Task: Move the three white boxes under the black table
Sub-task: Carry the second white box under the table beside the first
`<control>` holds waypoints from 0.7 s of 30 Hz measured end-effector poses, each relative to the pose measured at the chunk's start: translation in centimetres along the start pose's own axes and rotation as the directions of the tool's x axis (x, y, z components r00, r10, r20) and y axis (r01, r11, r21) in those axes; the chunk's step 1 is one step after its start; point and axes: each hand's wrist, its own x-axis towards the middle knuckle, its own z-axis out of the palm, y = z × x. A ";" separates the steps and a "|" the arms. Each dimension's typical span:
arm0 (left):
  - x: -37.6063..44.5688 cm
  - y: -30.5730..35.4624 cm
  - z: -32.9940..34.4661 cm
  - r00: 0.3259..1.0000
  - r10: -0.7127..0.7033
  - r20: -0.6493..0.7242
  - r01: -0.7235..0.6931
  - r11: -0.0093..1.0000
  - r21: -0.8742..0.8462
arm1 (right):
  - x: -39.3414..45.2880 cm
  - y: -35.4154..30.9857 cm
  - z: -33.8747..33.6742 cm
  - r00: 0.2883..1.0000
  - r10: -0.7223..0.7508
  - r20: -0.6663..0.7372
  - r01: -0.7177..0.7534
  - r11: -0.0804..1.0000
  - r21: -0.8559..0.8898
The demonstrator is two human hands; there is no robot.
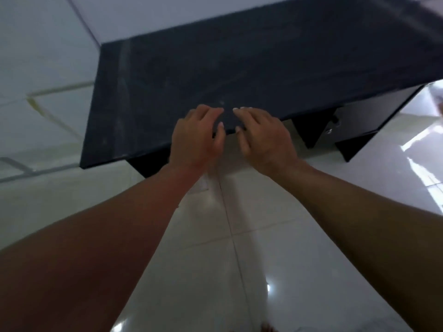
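The black table point(251, 68) fills the upper middle of the head view, seen from above, its top bare. My left hand point(194, 137) and my right hand point(261, 137) hover side by side at the table's near edge, fingers spread and curled slightly, holding nothing. Their fingertips overlap the edge of the tabletop; whether they touch it is unclear. A pale box-like shape point(203, 183) shows on the floor below my left wrist, mostly hidden by my arm. No other white box is visible.
Glossy white floor tiles point(239, 259) spread below the table. The table's black legs and a lower cabinet part point(354, 121) stand at the right. A white wall point(48, 44) rises at the left, and my toes point(268, 328) show at the bottom edge.
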 end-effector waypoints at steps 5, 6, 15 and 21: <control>5.2 4.3 -6.1 0.997 0.072 -0.033 -0.072 0.997 0.004 | 3.3 -0.4 -8.2 0.997 0.031 -0.071 -0.033 0.999 -0.019; 6.0 5.1 -7.0 0.995 0.090 -0.038 -0.090 0.996 0.008 | 3.8 -0.3 -9.5 0.996 0.038 -0.087 -0.039 0.999 -0.018; 16.2 15.6 -11.3 0.973 0.188 -0.132 -0.189 0.982 0.010 | 9.0 5.0 -23.6 0.987 0.054 -0.154 -0.061 0.997 -0.041; 22.7 22.6 -9.6 0.981 0.149 -0.127 -0.151 0.989 -0.004 | 11.6 12.5 -30.2 0.990 0.079 -0.117 -0.089 0.993 -0.077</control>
